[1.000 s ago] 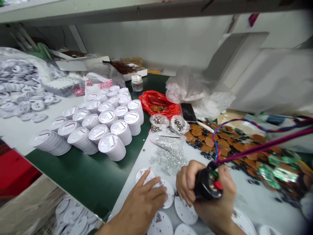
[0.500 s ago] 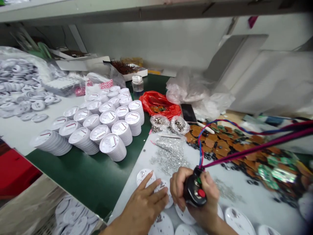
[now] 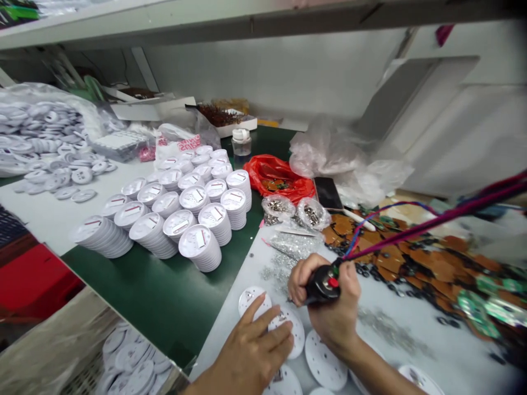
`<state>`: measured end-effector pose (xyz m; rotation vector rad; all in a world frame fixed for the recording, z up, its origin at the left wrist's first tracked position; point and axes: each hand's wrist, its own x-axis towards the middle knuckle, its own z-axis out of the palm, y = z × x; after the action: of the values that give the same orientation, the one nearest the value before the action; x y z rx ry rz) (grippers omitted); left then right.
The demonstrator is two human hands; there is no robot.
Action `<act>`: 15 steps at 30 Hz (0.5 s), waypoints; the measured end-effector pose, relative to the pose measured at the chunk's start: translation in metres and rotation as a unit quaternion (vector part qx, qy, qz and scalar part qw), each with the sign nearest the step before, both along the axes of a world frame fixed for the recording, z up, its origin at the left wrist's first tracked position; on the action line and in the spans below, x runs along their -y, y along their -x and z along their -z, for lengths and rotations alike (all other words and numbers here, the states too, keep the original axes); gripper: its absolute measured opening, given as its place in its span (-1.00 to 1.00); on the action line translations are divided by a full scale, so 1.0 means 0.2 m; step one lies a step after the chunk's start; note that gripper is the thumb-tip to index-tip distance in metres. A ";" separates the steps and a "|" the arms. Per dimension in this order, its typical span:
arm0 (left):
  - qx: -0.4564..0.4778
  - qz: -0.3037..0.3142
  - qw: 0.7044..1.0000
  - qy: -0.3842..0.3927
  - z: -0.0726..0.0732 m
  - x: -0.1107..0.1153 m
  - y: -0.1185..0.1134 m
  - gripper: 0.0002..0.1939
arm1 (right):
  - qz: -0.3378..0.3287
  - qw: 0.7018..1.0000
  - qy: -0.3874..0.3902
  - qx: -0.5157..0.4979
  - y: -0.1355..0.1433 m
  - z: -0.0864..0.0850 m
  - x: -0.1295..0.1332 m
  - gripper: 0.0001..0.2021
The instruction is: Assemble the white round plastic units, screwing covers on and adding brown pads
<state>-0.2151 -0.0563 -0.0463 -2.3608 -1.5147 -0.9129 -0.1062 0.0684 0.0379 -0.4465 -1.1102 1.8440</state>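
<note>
My right hand [image 3: 329, 296] is wrapped round a black electric screwdriver [image 3: 323, 285] with a red button, hung from a magenta cord and a red-blue wire. Its tip points left, over a white round disc [image 3: 290, 332] with small holes and a metal part. Whether the tip touches anything I cannot tell. My left hand [image 3: 255, 348] lies with fingers spread across that disc. Beyond its fingertips is another white disc [image 3: 252, 299], and more discs lie near my wrists. Small silvery screws [image 3: 276, 271] are scattered just past the screwdriver.
Stacks of white discs [image 3: 200, 241] stand on the green mat [image 3: 177, 302] to the left. Brown and green circuit boards [image 3: 411, 258] are heaped at right. Behind are two small bags of metal parts [image 3: 278, 208], a red bag [image 3: 275, 175], and a phone [image 3: 328, 193]. A shelf [image 3: 230, 22] crosses above.
My right hand has raised the screwdriver slightly away from me and tilted it from near upright toward the left. My left hand stays on the disc. The whole view has shifted a little.
</note>
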 end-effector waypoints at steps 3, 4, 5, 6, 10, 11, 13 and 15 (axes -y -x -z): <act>0.061 0.003 0.997 0.057 -0.09 0.00 0.03 -0.82 | -0.008 1.000 0.001 0.001 0.00 -0.01 0.01 -0.39; 0.096 -0.011 0.992 0.080 -0.13 0.00 0.03 -0.84 | -0.011 1.000 0.000 -0.003 -0.01 -0.03 0.02 -0.38; 0.131 -0.033 0.985 0.107 -0.17 0.00 0.04 -0.85 | -0.013 1.000 -0.001 -0.007 -0.02 -0.06 0.02 -0.38; 0.161 -0.060 0.976 0.137 -0.20 -0.01 0.04 -0.87 | -0.014 1.000 -0.001 -0.010 -0.03 -0.10 0.03 -0.37; 0.217 -0.097 0.951 0.196 -0.27 -0.08 0.04 -0.84 | -0.012 1.000 -0.010 -0.020 -0.06 -0.21 0.05 -0.37; 0.225 -0.090 0.949 0.203 -0.26 -0.10 0.03 -0.87 | -0.011 1.000 -0.012 -0.021 -0.06 -0.22 0.05 -0.37; 0.243 -0.069 0.945 0.207 -0.24 -0.13 0.02 -0.95 | -0.011 1.000 -0.014 -0.023 -0.06 -0.23 0.06 -0.37; 0.255 -0.054 0.944 0.201 -0.22 -0.14 0.01 -0.90 | -0.010 1.000 -0.007 -0.025 -0.07 -0.22 0.07 -0.37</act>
<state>-0.2178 -0.0286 -0.0016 -2.3775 -2.1858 -1.3785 -0.0923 0.0549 0.0822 -0.3814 -1.0976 1.8528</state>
